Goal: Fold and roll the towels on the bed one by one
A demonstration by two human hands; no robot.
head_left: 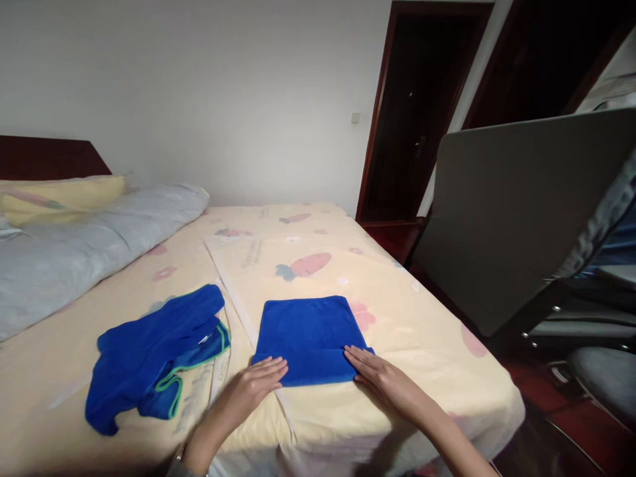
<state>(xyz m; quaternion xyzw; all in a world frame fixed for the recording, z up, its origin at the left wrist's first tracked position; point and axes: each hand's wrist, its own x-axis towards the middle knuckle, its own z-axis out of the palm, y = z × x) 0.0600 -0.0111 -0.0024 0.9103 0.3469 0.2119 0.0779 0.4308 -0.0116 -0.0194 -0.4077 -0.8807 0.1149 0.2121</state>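
Note:
A blue cloth [308, 324] lies on the bed with its near edge folded over into a flat band. My left hand [261, 383] rests on the left end of that fold, fingers stretched out flat. On the right end of the fold lies my right hand [380, 374], its fingers also extended and pressed down on the fabric. To the left, a second blue cloth [144, 351] with green edging sits crumpled, a small white tag showing on it. Neither hand touches this second cloth.
The bed sheet [397, 338] is pale yellow with carrot prints. A rolled grey quilt [109, 232] and a yellow pillow [64, 199] are at the left. Beyond the bed's right edge stand a large dark panel [517, 212] and a grey-seated chair [606, 377]. A dark door [422, 112] is behind.

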